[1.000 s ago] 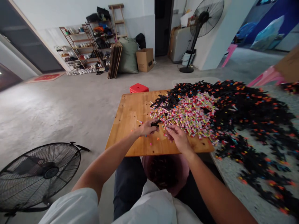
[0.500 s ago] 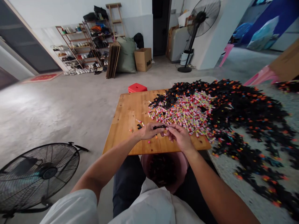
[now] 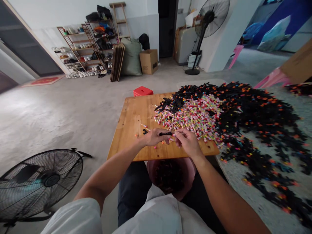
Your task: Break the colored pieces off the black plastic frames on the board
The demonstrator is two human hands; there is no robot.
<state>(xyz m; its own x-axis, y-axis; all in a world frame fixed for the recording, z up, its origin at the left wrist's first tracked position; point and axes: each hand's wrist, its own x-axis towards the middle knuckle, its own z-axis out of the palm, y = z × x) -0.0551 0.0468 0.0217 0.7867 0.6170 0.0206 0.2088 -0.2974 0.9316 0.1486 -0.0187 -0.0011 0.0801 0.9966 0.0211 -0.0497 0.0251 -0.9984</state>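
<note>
Over the near edge of the wooden board [image 3: 131, 113], my left hand [image 3: 154, 137] is closed on a small black plastic piece [image 3: 165, 133] that points to the right. My right hand [image 3: 185, 138] pinches at that piece's right end, where a bit of a small pink-and-white tube shows between the fingertips. Just beyond my hands lies a heap of small tubes [image 3: 192, 113] with pink, white and yellow-green colouring. Black plastic pieces with orange, blue and yellow tips [image 3: 258, 107] are piled behind and right of it. Left of my left hand lies a loose black piece [image 3: 145, 131].
A pink tub [image 3: 151, 172] with dark pieces inside sits between my legs, under the board's edge. A floor fan [image 3: 48, 180] stands at left, a red stool [image 3: 143, 91] beyond the board. Shoe racks [image 3: 78, 48], a carton [image 3: 149, 61] and a standing fan [image 3: 207, 19] are farther back.
Both hands stay in almost the same place. The black piece between them shows more plainly now, lying nearly level. The view has shifted very slightly.
</note>
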